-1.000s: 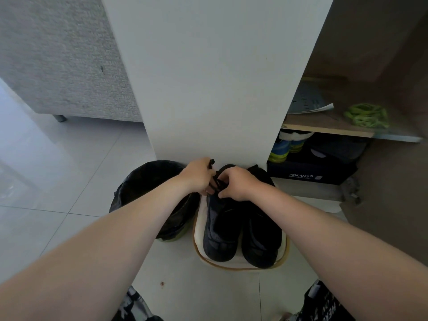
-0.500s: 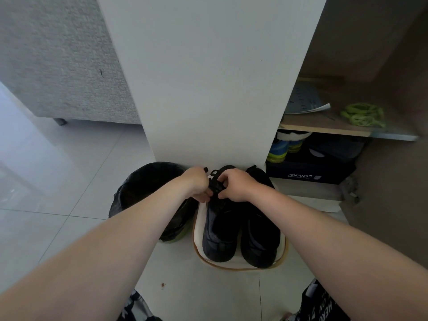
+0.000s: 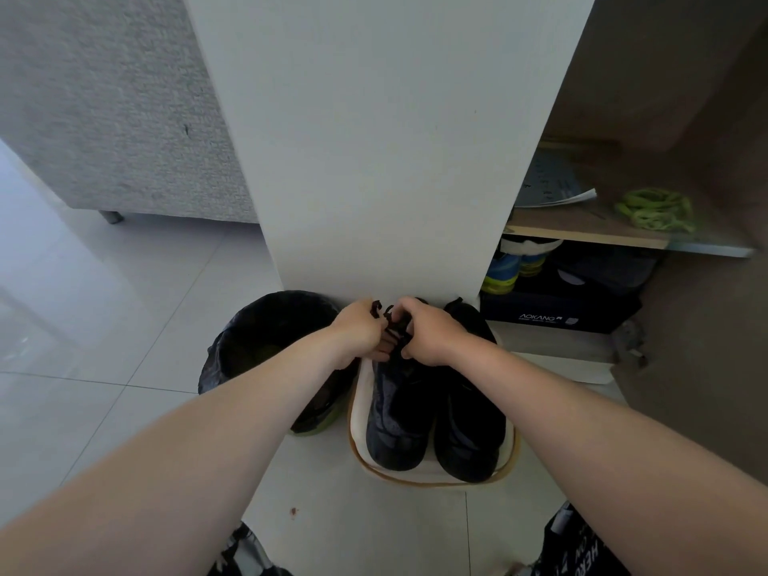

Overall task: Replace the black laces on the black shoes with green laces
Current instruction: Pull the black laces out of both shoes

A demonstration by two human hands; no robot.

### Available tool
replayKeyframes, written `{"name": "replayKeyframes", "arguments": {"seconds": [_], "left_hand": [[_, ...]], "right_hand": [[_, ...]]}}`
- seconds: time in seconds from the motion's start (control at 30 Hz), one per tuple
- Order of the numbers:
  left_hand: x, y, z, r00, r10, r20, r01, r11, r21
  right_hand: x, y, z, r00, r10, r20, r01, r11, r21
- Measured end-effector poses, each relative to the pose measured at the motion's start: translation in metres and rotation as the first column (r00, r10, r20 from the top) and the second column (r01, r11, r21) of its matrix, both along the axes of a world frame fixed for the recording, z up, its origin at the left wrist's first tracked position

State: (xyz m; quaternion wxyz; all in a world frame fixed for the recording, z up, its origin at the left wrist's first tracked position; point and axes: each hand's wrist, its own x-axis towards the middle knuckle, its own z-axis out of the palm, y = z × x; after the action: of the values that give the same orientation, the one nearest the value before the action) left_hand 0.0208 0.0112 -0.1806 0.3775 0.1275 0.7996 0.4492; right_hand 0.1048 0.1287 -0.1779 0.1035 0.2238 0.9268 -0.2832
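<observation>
**Both hands pinching black lace on shoe**

Head view: left hand (image 3: 359, 330) and right hand (image 3: 428, 332), fingers curled, both pinch the black lace (image 3: 395, 322) at the collar of the 9 o'clock shoe (image 3: 395, 413). The black shoes (image 3: 469, 409) sit side by side on a white tray (image 3: 358, 413). Green laces (image 3: 654, 209) lie on a shelf (image 3: 582, 226) at 2 o'clock, well apart. Bin (image 3: 266, 338) just beside the tray at 9 o'clock.

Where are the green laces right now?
The green laces lie coiled at the far right of the head view, on the wooden shelf, just right of a curled paper and above the dark shoe box.
</observation>
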Motion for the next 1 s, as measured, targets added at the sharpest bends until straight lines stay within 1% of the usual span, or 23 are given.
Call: {"name": "replayKeyframes", "arguments": {"seconds": [0.07,0.13,0.2,0.27,0.3,0.37,0.43,0.47,0.5,0.53,0.57,0.6,0.63,0.67,0.7,0.73,0.8,0.83,0.87,0.93,1.0], "left_hand": [[-0.001,-0.007,0.001,0.997,-0.020,0.081,0.017,0.999,0.031],[-0.005,-0.014,0.007,0.983,-0.090,0.163,0.085,0.996,0.034],[-0.011,-0.022,0.014,0.942,-0.223,0.249,0.226,0.974,0.016],[-0.016,-0.030,0.020,0.906,-0.337,0.257,0.357,0.933,-0.034],[-0.017,-0.033,0.022,0.907,-0.357,0.222,0.380,0.922,-0.070],[-0.022,-0.038,0.021,0.943,-0.323,0.082,0.333,0.928,-0.167],[-0.029,-0.040,0.020,0.938,-0.337,-0.081,0.303,0.911,-0.280],[-0.034,-0.041,0.020,0.908,-0.382,-0.171,0.308,0.886,-0.348],[-0.038,-0.041,0.020,0.860,-0.430,-0.275,0.295,0.858,-0.420],[-0.042,-0.041,0.021,0.791,-0.473,-0.389,0.249,0.829,-0.500],[-0.044,-0.040,0.021,0.715,-0.501,-0.488,0.179,0.805,-0.565],[-0.044,-0.038,0.022,0.649,-0.522,-0.554,0.111,0.785,-0.610],[-0.043,-0.036,0.023,0.601,-0.541,-0.588,0.070,0.769,-0.636],[-0.041,-0.031,0.022,0.568,-0.569,-0.595,0.078,0.757,-0.649],[-0.039,-0.026,0.021,0.539,-0.600,-0.591,0.130,0.753,-0.645],[-0.036,-0.020,0.018,0.508,-0.629,-0.589,0.218,0.755,-0.619],[-0.027,-0.006,0.011,0.461,-0.695,-0.552,0.421,0.719,-0.553],[-0.022,0.000,0.006,0.445,-0.729,-0.519,0.493,0.684,-0.538],[-0.017,0.006,0.004,0.430,-0.756,-0.495,0.529,0.654,-0.541],[-0.011,0.013,0.004,0.390,-0.765,-0.512,0.507,0.643,-0.575],[-0.009,0.016,0.010,0.296,-0.746,-0.597,0.421,0.663,-0.619]], "right_hand": [[0.001,-0.002,0.000,1.000,0.025,-0.013,-0.024,1.000,0.015],[0.002,-0.004,0.001,0.999,0.040,-0.004,-0.040,0.997,0.062],[0.005,-0.004,0.002,0.999,0.053,0.006,-0.053,0.983,0.176],[0.007,-0.003,0.001,0.996,0.083,0.008,-0.083,0.968,0.239],[0.006,-0.001,0.000,0.995,0.098,0.011,-0.098,0.969,0.225],[0.004,0.004,-0.003,0.994,0.111,-0.021,-0.109,0.988,0.108],[0.001,0.010,-0.003,0.991,0.057,-0.124,-0.058,0.998,-0.003],[0.000,0.015,-0.002,0.983,0.004,-0.182,-0.009,1.000,-0.025],[0.000,0.021,0.000,0.972,-0.049,-0.229,0.044,0.999,-0.024],[0.001,0.027,0.001,0.964,-0.088,-0.253,0.087,0.996,-0.015],[0.001,0.034,0.001,0.964,-0.108,-0.244,0.111,0.994,-0.003],[0.003,0.040,-0.001,0.975,-0.109,-0.195,0.113,0.993,0.013],[0.005,0.045,-0.002,0.989,-0.092,-0.118,0.096,0.995,0.028],[0.007,0.047,-0.004,0.997,-0.065,-0.036,0.067,0.997,0.042],[0.008,0.048,-0.006,0.999,-0.041,0.026,0.040,0.998,0.049],[0.009,0.047,-0.007,0.998,-0.026,0.057,0.023,0.999,0.049],[0.010,0.044,-0.006,0.999,-0.013,0.045,0.012,0.999,0.030],[0.009,0.042,-0.005,0.999,-0.005,0.032,0.004,1.000,0.027],[0.009,0.041,-0.004,1.000,0.006,0.026,-0.007,0.999,0.035],[0.008,0.041,-0.003,0.999,0.021,0.035,-0.023,0.999,0.049],[0.008,0.042,-0.003,0.999,0.027,0.036,-0.029,0.998,0.054]]}}
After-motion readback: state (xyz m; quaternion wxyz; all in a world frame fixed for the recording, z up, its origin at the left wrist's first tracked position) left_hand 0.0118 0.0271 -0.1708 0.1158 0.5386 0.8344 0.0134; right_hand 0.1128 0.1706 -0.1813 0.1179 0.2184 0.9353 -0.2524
